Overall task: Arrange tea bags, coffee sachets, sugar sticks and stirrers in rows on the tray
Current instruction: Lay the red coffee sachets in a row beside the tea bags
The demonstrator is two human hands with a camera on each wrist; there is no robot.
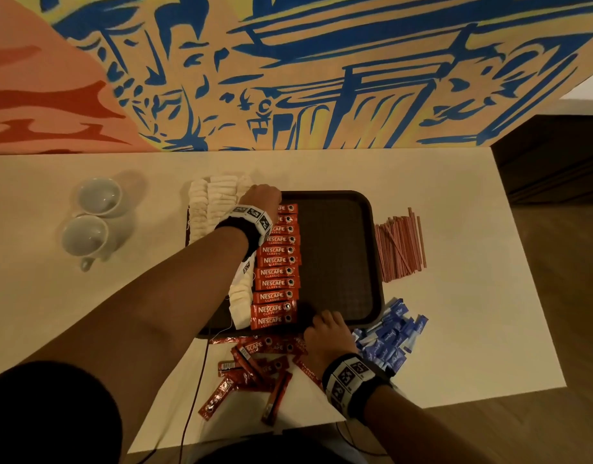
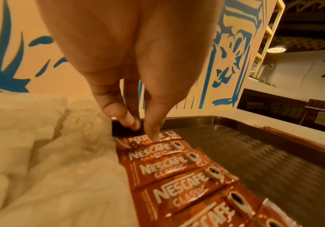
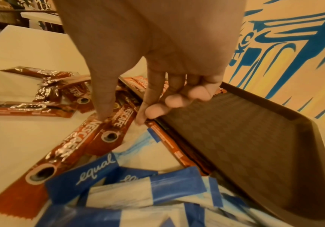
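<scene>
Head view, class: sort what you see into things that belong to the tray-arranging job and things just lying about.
Belong to the job:
tray
tea bags
coffee sachets
sugar sticks
stirrers

Just lying about:
two cups

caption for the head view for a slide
Left hand tidies the coffee sachet row on the tray; right hand reaches loose sachets.

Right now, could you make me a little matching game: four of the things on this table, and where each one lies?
Things:
1. red Nescafe coffee sachet row
2. thin reddish stirrer sticks
3. blue Equal sugar sticks
4. two white ceramic cups

Places:
A. table, far left
B. on the dark plastic tray
C. table, right of tray
D. table, tray's near right corner

Pairs: 1-B, 2-C, 3-D, 4-A
</scene>
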